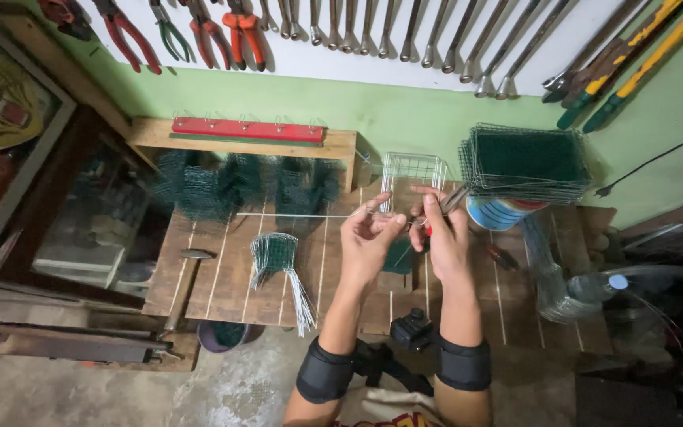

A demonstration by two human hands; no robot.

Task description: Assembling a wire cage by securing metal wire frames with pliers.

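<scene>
Both hands meet above the wooden worktop [223,285]: the left hand [367,237] pinches a thin wire [294,214] running off to its left, and the right hand [443,233] grips pliers [448,202], their red handles mostly hidden in the fist. Left of the hands lies a bent piece of green mesh [277,257]. Behind them stands a small wire cage [413,172]. To the right, 1 stack of green mesh panels [525,162] rests on a can that it largely covers.
</scene>
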